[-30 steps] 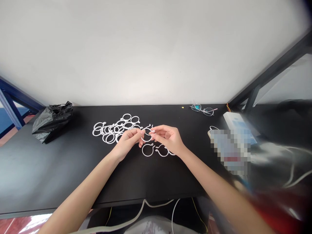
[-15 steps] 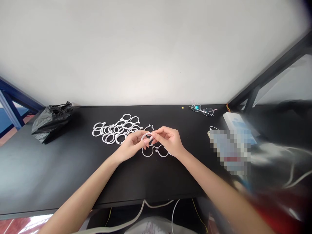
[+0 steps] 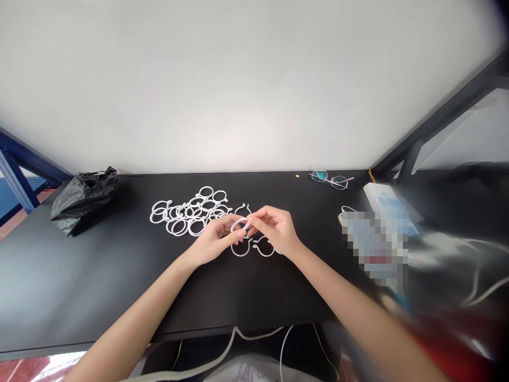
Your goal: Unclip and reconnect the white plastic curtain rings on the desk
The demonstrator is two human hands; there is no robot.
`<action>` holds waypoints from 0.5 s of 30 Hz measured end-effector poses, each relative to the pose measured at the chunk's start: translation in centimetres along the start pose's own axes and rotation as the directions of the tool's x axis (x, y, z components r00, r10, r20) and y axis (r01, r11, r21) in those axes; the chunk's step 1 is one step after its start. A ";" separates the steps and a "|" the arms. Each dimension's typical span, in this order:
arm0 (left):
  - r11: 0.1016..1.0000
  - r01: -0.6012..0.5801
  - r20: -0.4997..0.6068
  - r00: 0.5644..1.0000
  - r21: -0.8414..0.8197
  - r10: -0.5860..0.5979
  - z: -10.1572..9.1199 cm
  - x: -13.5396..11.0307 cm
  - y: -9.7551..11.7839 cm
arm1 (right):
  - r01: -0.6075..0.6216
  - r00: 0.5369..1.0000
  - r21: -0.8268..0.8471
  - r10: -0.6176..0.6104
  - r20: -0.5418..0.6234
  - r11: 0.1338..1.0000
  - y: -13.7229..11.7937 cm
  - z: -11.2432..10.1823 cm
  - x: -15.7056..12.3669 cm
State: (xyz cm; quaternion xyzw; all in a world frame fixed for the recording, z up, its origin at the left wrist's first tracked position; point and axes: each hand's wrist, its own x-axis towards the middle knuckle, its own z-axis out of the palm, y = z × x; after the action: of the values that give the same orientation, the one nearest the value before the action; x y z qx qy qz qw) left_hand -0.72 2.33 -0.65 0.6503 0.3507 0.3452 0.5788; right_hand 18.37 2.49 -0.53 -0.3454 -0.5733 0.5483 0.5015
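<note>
My left hand [image 3: 212, 240] and my right hand [image 3: 276, 228] meet over the middle of the black table [image 3: 119, 276]. Both pinch one white plastic ring [image 3: 239, 223] between fingertips, held just above the table. Two more white rings [image 3: 254, 247] lie flat right under my hands. A pile of several white rings [image 3: 186, 211] lies behind and to the left of my left hand.
A crumpled black plastic bag [image 3: 83, 199] sits at the table's left rear. A pair of glasses [image 3: 331, 180] lies at the rear right by the wall. A white box [image 3: 387, 204] and a blurred-out object sit at the right. Cables hang under the front edge.
My hands have drawn closer together and slightly nearer to me. The ring between them has tilted from upright and round to a flatter, squeezed shape.
</note>
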 end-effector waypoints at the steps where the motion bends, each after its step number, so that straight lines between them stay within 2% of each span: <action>1: 1.000 -0.003 0.006 1.000 -0.003 0.003 0.0 0.0 0.0 | -0.003 1.000 -0.001 0.003 -0.005 1.000 0.0 0.0 0.0; 6: 1.000 0.000 0.033 0.999 0.021 -0.001 -0.1 -0.2 0.0 | -0.032 0.999 -0.040 0.032 -0.024 0.999 -0.3 0.0 0.1; 15: 1.000 0.015 0.011 1.000 0.016 -0.015 0.0 -0.1 0.0 | -0.056 0.998 0.007 0.056 -0.016 0.998 -0.5 0.2 0.1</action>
State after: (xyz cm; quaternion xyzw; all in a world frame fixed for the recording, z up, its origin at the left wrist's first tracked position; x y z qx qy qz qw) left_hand -0.77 2.29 -0.61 0.6541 0.3550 0.3344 0.5782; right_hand 18.22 2.48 -0.03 -0.3639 -0.5577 0.5611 0.4916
